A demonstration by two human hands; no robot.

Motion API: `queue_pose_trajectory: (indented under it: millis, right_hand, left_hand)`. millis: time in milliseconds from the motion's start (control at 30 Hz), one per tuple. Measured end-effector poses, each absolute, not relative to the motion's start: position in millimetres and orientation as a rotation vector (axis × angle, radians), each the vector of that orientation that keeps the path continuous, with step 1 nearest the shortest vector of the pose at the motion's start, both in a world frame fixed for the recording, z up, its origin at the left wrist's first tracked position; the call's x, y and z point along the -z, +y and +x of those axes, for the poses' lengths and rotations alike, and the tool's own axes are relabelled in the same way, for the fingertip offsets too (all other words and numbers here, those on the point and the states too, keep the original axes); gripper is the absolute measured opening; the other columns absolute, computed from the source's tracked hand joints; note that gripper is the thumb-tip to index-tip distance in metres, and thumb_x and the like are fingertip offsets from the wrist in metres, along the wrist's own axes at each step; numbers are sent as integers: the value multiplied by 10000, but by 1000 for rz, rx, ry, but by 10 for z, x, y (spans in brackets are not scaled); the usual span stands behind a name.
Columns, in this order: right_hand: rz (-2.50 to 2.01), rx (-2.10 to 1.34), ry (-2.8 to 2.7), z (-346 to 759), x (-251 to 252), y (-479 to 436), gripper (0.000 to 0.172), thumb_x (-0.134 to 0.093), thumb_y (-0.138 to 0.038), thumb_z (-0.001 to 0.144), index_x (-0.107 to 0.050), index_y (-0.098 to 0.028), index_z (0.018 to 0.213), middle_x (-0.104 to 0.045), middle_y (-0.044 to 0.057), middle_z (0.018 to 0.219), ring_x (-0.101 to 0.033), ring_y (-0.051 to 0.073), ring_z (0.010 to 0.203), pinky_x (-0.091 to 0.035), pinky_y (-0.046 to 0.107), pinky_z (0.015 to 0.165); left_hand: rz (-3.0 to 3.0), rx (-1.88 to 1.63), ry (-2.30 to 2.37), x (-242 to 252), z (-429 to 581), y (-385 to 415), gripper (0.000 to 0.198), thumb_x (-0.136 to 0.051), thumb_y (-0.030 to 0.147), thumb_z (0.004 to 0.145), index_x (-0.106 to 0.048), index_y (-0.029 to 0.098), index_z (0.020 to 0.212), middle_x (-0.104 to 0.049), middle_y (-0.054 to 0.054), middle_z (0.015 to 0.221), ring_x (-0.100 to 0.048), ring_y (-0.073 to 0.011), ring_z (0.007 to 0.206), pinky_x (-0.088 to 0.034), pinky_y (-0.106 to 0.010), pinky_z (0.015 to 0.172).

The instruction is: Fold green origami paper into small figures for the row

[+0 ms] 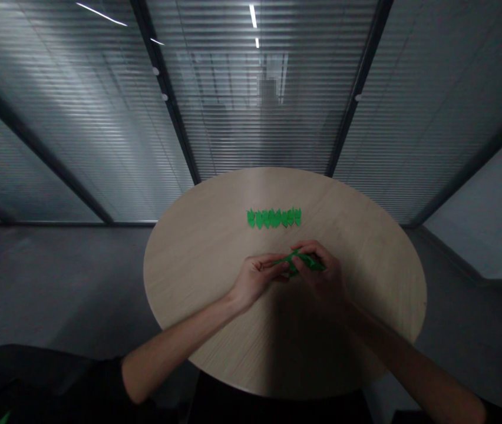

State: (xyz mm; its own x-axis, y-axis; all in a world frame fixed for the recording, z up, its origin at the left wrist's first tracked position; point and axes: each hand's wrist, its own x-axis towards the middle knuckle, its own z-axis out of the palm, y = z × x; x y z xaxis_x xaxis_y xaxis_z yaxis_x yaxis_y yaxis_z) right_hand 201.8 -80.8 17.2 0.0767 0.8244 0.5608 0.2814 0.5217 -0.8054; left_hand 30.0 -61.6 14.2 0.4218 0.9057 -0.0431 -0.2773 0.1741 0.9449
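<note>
Both hands meet over the middle of a round wooden table (215, 253). My left hand (257, 277) pinches one end of a small green folded paper piece (301, 262). My right hand (319, 271) has its fingers curled over the other end of the same piece. Just beyond the hands, a row of several finished green folded paper shapes (274, 218) lies side by side on the tabletop.
Glass walls with horizontal blinds (251, 100) and dark frames stand behind the table. Grey floor surrounds it on both sides. A dark surface (21, 377) with a bit of green on it fills the lower left corner.
</note>
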Motion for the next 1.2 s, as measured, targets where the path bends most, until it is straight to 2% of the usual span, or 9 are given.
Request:
queue_pose_trajectory:
  millis: [367,667,867,1200]
  right_hand:
    - [-992,-504,-1508,2040,-168,-799,74,-676,-267,867,-622,-238,824,-680,53,951,-652,186,847,-543,325,730]
    - [-998,-519,-1482,2024,-195,-811,86,-685,-262,860,-621,-234,810,-679,47,934,-652,184,834,-527,312,713]
    - [-1002,-566,-1469,2025,-187,-806,73,-680,-264,864,-620,-232,836,-676,49,948,-648,183,843,-525,309,718]
    - [-988,-501,-1483,2025,-171,-814,69,-682,-255,868,-616,-235,869,-656,40,940,-634,174,827,-514,304,707]
  left_hand:
    - [1091,-940,720,-158,297,-615,345,-821,344,776,-783,122,1038,-773,-125,972,-699,-170,779,-580,-305,737]
    - [1078,-933,707,-182,290,-619,376,-842,364,745,-790,132,1035,-780,-117,960,-704,-165,795,-567,-267,720]
    - [1078,-925,699,-159,293,-608,398,-853,379,728,-789,131,1032,-780,-119,971,-705,-169,782,-574,-284,727]
    - [1219,-936,686,-154,272,-609,401,-791,378,803,-765,110,1100,-770,-132,969,-702,-177,793,-597,-295,707]
